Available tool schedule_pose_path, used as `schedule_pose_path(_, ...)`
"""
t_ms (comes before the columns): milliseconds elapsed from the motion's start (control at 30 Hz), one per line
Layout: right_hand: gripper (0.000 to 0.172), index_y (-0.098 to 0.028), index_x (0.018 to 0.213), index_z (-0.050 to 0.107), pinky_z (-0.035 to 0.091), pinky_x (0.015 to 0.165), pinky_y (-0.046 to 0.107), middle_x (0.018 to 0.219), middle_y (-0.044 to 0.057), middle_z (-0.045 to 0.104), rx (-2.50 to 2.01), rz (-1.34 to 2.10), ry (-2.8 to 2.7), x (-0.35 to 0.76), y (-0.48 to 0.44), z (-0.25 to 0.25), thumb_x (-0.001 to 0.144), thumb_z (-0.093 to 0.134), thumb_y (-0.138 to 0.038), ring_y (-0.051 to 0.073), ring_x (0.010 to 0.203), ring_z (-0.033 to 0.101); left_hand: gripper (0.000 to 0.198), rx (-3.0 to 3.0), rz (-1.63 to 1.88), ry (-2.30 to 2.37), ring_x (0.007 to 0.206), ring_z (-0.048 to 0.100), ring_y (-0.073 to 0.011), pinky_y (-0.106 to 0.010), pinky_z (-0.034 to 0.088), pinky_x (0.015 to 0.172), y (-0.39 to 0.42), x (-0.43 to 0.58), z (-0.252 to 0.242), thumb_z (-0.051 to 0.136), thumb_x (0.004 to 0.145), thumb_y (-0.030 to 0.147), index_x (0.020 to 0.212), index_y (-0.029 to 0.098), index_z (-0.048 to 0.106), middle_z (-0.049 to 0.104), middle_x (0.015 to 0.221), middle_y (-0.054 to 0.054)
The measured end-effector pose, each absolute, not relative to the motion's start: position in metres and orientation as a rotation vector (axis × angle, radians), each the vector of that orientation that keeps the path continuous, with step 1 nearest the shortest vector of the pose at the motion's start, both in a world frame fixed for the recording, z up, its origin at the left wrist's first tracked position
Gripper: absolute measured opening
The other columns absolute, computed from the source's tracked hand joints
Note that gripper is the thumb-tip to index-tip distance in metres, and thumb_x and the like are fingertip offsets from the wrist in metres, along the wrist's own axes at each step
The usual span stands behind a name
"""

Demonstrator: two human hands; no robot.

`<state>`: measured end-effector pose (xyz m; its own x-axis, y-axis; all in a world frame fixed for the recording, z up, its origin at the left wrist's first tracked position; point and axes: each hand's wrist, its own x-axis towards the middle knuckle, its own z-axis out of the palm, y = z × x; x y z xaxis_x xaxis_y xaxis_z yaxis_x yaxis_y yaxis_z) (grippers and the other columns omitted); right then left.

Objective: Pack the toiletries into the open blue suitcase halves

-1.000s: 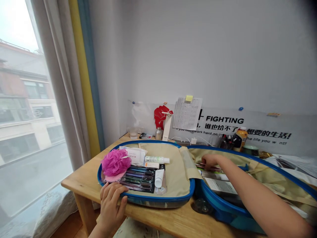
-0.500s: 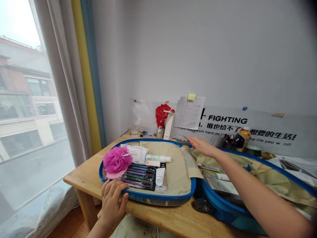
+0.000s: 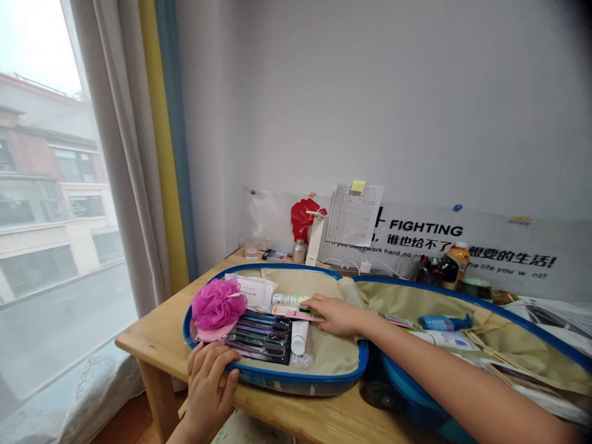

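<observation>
Open blue-rimmed suitcase (image 3: 296, 377) on a wooden table (image 3: 152, 336), near half lying flat, its front rim just inside the table's edge. Left hand (image 3: 208, 382) at 7 o'clock of that half: closed around the rim. Right hand (image 3: 337, 316) at 2 o'clock: narrow pinch on a slim pink item (image 3: 303, 315), above the beige lining (image 3: 330, 351). Pink bath puff (image 3: 217, 305) at 10 o'clock, beside a toothbrush pack (image 3: 261, 336) and white tube (image 3: 300, 337). Bare lining remains at 4 o'clock. Second half lies at 3 o'clock, holding a blue bottle (image 3: 444, 322).
</observation>
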<state>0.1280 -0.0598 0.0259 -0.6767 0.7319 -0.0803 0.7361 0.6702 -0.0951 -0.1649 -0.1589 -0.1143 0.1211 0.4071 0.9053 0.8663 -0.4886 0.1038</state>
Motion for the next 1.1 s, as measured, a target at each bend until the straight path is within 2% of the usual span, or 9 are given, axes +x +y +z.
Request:
schedule_pose_path(100,0.067,-0.022,0.137,0.045,0.044,0.086,0.028,0.126,0.010,0.056,1.277,-0.167,2.778,0.132,-0.062,0.032,0.072,0.060,-0.020,0.019,0.104,0.060,0.015,-1.947,-1.344,-1.233,0.093,0.054,-0.0226,-0.042,0.032,0.095,-0.158,-0.166,-0.117,0.042,0.089,0.027,0.093,0.024,0.056,0.063,0.089,-0.004)
schedule_pose_path(167,0.062,-0.021,0.130,0.053,0.045,0.083,0.029,0.121,0.010,0.060,1.320,-0.138,2.721,0.135,-0.063,0.037,0.070,0.065,-0.029,0.021,0.100,0.061,0.014,-1.947,-1.339,-1.236,0.093,0.054,-0.0226,-0.042,0.032,0.095,-0.158,-0.165,-0.116,0.042,0.089,0.027,0.093,0.024,0.056,0.063,0.088,-0.004)
schedule_pose_path(300,0.037,-0.020,0.105,0.069,0.044,0.081,0.032,0.096,0.008,0.070,1.414,-0.037,2.613,0.140,-0.062,0.043,0.071,0.066,-0.034,0.024,0.093,0.064,0.014,-1.942,-1.334,-1.217,0.090,0.055,-0.0214,-0.041,0.031,0.094,-0.158,-0.164,-0.112,0.043,0.089,0.027,0.092,0.024,0.056,0.064,0.087,-0.003)
schedule_pose_path(400,0.024,-0.024,0.094,0.072,0.042,0.082,0.031,0.091,0.004,0.072,1.437,0.017,2.584,0.140,-0.061,0.042,0.074,0.062,-0.031,0.022,0.090,0.065,0.015,-1.931,-1.338,-1.211,0.090,0.055,-0.0210,-0.040,0.031,0.094,-0.158,-0.164,-0.111,0.041,0.089,0.027,0.091,0.024,0.056,0.064,0.086,-0.003)
schedule_pose_path(567,0.030,-0.026,0.097,0.071,0.043,0.076,0.029,0.090,0.004,0.072,1.436,0.081,2.597,0.131,-0.061,0.032,0.073,0.065,-0.043,0.021,0.087,0.066,0.014,-1.932,-1.331,-1.240,0.092,0.055,-0.0220,-0.041,0.032,0.094,-0.158,-0.164,-0.113,0.043,0.088,0.028,0.092,0.024,0.057,0.064,0.087,-0.003)
schedule_pose_path(733,0.021,-0.025,0.092,0.071,0.043,0.072,0.027,0.094,0.006,0.072,1.445,0.140,2.639,0.123,-0.059,0.022,0.076,0.060,-0.034,0.021,0.088,0.065,0.014,-1.935,-1.343,-1.247,0.089,0.056,-0.0217,-0.041,0.031,0.095,-0.159,-0.165,-0.112,0.044,0.088,0.029,0.092,0.025,0.056,0.064,0.086,-0.003)
schedule_pose_path(867,0.023,-0.024,0.093,0.071,0.043,0.070,0.027,0.092,0.007,0.072,1.499,0.111,2.681,0.118,-0.061,0.018,0.078,0.058,-0.037,0.021,0.085,0.065,0.013,-1.936,-1.324,-1.215,0.088,0.056,-0.0216,-0.041,0.031,0.095,-0.159,-0.165,-0.110,0.043,0.088,0.028,0.092,0.024,0.056,0.064,0.086,-0.003)
schedule_pose_path(1000,0.032,-0.027,0.104,0.068,0.043,0.070,0.026,0.092,0.002,0.072,1.590,0.013,2.741,0.122,-0.058,0.030,0.080,0.056,-0.045,0.019,0.084,0.064,0.013,-1.949,-1.301,-1.188,0.088,0.055,-0.0221,-0.041,0.032,0.093,-0.158,-0.166,-0.109,0.043,0.088,0.027,0.093,0.024,0.055,0.064,0.086,-0.003)
schedule_pose_path(1100,0.036,-0.026,0.115,0.063,0.043,0.073,0.028,0.101,0.002,0.070,1.820,0.014,2.724,0.146,-0.044,0.052,0.088,0.043,-0.041,0.019,0.089,0.063,0.014,-1.949,-1.307,-1.175,0.088,0.055,-0.0219,-0.041,0.032,0.092,-0.159,-0.167,-0.109,0.043,0.089,0.027,0.092,0.024,0.055,0.064,0.084,-0.003)
